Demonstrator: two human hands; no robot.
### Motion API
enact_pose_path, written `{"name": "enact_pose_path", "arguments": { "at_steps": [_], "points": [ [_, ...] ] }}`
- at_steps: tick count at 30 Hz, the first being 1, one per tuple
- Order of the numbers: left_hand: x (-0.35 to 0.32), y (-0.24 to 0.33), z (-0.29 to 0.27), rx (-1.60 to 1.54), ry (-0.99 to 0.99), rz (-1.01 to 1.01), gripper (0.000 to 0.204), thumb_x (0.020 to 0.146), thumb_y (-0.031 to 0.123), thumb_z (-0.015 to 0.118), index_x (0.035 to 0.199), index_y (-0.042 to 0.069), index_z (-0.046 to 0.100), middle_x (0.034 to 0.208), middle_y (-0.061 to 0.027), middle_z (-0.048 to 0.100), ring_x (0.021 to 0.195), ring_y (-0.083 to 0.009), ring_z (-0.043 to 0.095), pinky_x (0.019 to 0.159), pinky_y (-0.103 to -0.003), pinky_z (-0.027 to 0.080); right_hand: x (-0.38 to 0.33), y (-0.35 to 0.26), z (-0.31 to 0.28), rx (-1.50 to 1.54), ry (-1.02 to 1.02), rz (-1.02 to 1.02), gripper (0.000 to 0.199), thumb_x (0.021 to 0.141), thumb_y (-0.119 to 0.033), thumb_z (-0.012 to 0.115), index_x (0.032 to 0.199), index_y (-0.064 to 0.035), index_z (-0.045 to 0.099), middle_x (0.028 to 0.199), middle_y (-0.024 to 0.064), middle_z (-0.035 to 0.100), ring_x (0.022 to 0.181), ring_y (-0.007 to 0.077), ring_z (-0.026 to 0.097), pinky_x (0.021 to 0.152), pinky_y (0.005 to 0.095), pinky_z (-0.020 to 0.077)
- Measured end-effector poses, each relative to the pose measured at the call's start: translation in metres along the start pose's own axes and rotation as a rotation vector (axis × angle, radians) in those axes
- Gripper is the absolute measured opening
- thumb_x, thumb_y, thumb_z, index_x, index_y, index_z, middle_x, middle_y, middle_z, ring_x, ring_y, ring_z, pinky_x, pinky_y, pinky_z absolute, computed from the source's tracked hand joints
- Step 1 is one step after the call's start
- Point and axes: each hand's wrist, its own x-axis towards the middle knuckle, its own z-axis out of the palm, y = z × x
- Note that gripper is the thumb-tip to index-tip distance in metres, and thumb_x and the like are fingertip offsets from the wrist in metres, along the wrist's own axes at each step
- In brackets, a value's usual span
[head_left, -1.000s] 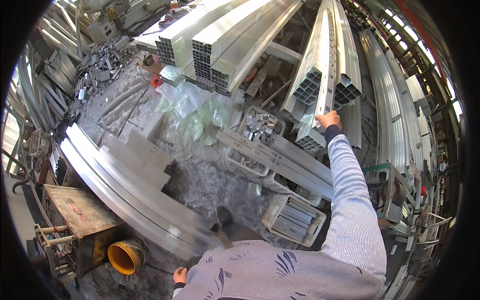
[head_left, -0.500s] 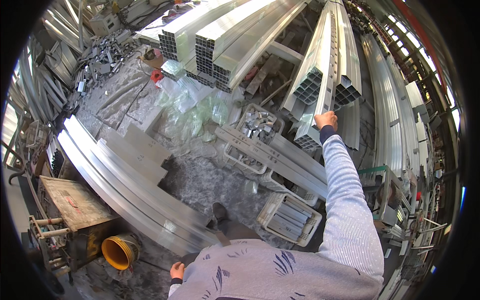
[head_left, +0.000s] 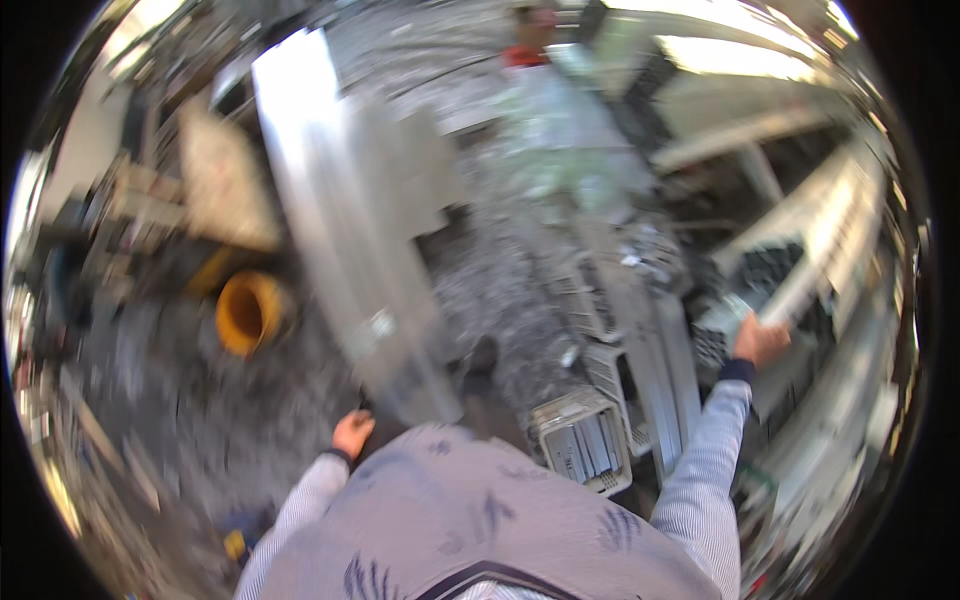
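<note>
My right hand (head_left: 762,342) reaches out to the right, fingers closed round the near end of a long, light metal bar (head_left: 808,282). That bar runs away to the upper right, among bundled square metal tubes (head_left: 768,264) whose open ends face me. My left hand (head_left: 352,434) hangs low at my left side, close to the ends of long, pale metal strips (head_left: 350,240). Its fingers look curled; a small dark shape shows beside them, too smeared to name. Motion blurs much of the picture.
A white plastic crate (head_left: 582,440) of short metal pieces stands right of my feet, beside long flat bars (head_left: 655,370). To the left are a yellow bucket (head_left: 248,315) and a worn board (head_left: 222,175). Greenish plastic wrap (head_left: 570,150) lies farther off.
The view has swung left, so things sit farther right in it. My right hand keeps its hold on the bar. More of my left arm shows, and its hand is farther from my body.
</note>
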Motion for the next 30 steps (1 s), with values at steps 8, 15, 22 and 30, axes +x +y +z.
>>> {"name": "enact_pose_path", "arguments": {
  "at_steps": [8, 15, 22, 30],
  "points": [
    [-0.013, -0.022, -0.037, 0.109, 0.017, -0.147, 0.035, 0.089, 0.018, 0.070, 0.119, 0.000, 0.065, 0.102, -0.0138, 0.073, 0.090, -0.0199, 0.070, 0.083, -0.033, 0.055, -0.305, -0.105, 0.026, 0.435, -0.831, -0.328, 0.055, 0.071, -0.019, 0.071, 0.122, -0.0001, 0.062, 0.113, 0.0241, 0.064, 0.110, 0.0375, 0.060, 0.099, 0.0445, 0.0473],
    [0.024, -0.111, -0.079, 0.564, -0.171, -0.290, 0.065, 0.083, 0.045, 0.071, 0.136, 0.012, 0.053, 0.138, -0.0210, 0.052, 0.126, -0.0376, 0.053, 0.109, -0.043, 0.041, -0.563, -0.203, -0.019, 0.592, -1.404, -0.419, 0.046, 0.075, -0.018, 0.069, 0.116, 0.0008, 0.066, 0.109, 0.0181, 0.071, 0.102, 0.0291, 0.069, 0.092, 0.0381, 0.0532],
    [0.029, -0.163, -0.071, 0.550, -0.168, -0.498, 0.099, 0.078, 0.048, 0.076, 0.155, 0.020, 0.020, 0.137, -0.0324, 0.043, 0.121, -0.0507, 0.051, 0.103, -0.051, 0.044, -0.719, -0.277, 0.044, 0.412, -1.561, -0.688, 0.041, 0.074, -0.018, 0.069, 0.112, -0.0042, 0.068, 0.102, 0.0178, 0.072, 0.100, 0.0344, 0.068, 0.090, 0.0402, 0.0531],
    [0.027, -0.169, -0.048, 0.559, 0.208, -0.393, 0.082, 0.077, 0.035, 0.076, 0.147, 0.017, 0.038, 0.134, -0.0309, 0.043, 0.123, -0.0468, 0.046, 0.103, -0.050, 0.042, -0.787, -0.397, 0.198, 0.274, -1.314, -0.845, 0.052, 0.074, -0.023, 0.066, 0.118, 0.0024, 0.056, 0.108, 0.0292, 0.066, 0.106, 0.0452, 0.062, 0.094, 0.0515, 0.0496]
  ]
}}
